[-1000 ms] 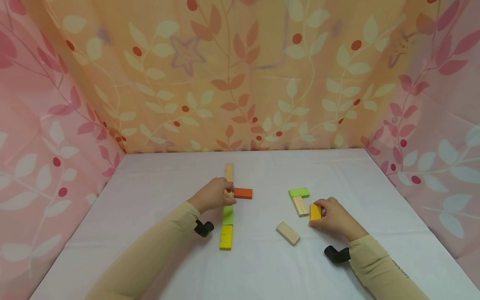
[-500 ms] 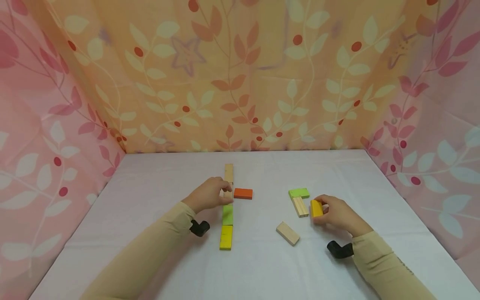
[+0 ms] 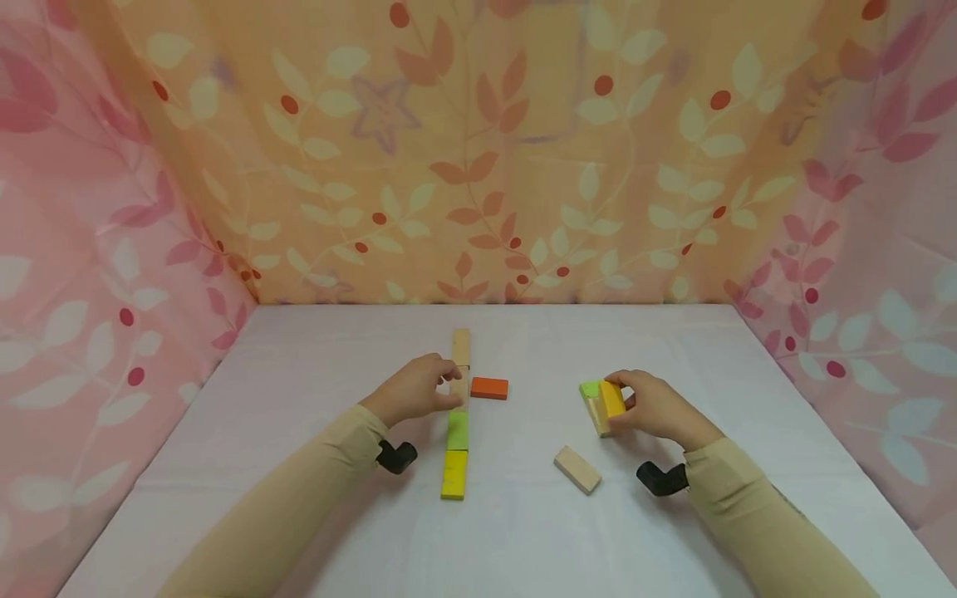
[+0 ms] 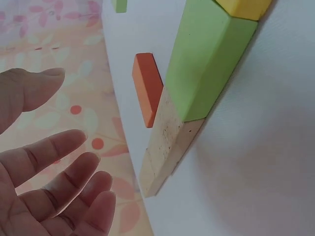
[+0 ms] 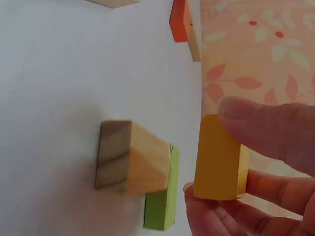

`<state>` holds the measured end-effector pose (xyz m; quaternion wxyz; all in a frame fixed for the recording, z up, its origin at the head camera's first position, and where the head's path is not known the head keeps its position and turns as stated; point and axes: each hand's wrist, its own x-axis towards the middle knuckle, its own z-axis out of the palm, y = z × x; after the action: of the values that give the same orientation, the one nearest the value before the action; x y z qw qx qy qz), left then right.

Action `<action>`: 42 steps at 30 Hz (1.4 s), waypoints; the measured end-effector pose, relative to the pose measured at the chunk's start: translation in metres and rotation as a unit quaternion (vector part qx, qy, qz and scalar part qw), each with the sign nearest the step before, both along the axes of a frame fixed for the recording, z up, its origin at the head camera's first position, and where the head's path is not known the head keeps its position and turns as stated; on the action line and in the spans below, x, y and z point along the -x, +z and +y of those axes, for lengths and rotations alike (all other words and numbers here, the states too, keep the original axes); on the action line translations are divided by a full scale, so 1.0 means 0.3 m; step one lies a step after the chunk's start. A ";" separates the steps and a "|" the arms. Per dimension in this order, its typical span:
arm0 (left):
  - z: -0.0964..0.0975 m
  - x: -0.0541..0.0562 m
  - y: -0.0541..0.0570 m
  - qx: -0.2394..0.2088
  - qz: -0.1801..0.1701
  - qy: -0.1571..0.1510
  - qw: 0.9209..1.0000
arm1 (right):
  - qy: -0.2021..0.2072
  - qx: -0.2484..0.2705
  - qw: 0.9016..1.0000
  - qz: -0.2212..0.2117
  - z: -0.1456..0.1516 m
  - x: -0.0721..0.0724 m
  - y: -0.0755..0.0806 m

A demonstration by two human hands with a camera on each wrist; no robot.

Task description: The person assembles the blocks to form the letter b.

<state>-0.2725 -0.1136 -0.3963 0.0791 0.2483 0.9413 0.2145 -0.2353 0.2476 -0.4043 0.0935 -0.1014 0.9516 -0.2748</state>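
My right hand (image 3: 661, 407) pinches an orange-yellow wooden block (image 5: 219, 160) between thumb and fingers. In the head view the block overlaps a plain wooden block (image 5: 142, 160) and the green block (image 5: 162, 204) behind it; the right wrist view shows it apart from both. My left hand (image 3: 419, 389) holds nothing, its fingers spread and slightly bent. It hovers beside a straight row of blocks: two plain ones (image 3: 461, 347), a green one (image 3: 458, 431) and a yellow one (image 3: 453, 475). Against the row's right side lies a red-orange block (image 3: 489, 388).
A single plain block (image 3: 577, 470) lies at an angle between the row and my right arm. White cloth covers the table (image 3: 336, 332). Patterned curtains (image 3: 478, 166) stand along its back and sides.
My right hand has raised the orange-yellow block and carried it left and away from me, over the plain block. My left hand has drawn back slightly from the row.
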 end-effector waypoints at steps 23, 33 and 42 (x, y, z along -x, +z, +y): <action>-0.048 -0.037 -0.010 0.001 -0.013 0.041 0.999 | 0.132 -0.045 0.990 -0.002 -0.216 0.119 -0.003; -0.051 -0.052 -0.006 0.008 -0.024 0.051 0.998 | 0.151 -0.087 0.984 -0.040 -0.295 0.172 -0.039; -0.061 -0.053 -0.005 0.005 -0.018 0.047 0.999 | 0.184 -0.134 0.973 -0.037 -0.333 0.200 -0.061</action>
<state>-0.2565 -0.1320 -0.3978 0.0870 0.1998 0.9515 0.2172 -0.2953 0.1476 -0.4225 0.1902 -0.2516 0.9406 -0.1261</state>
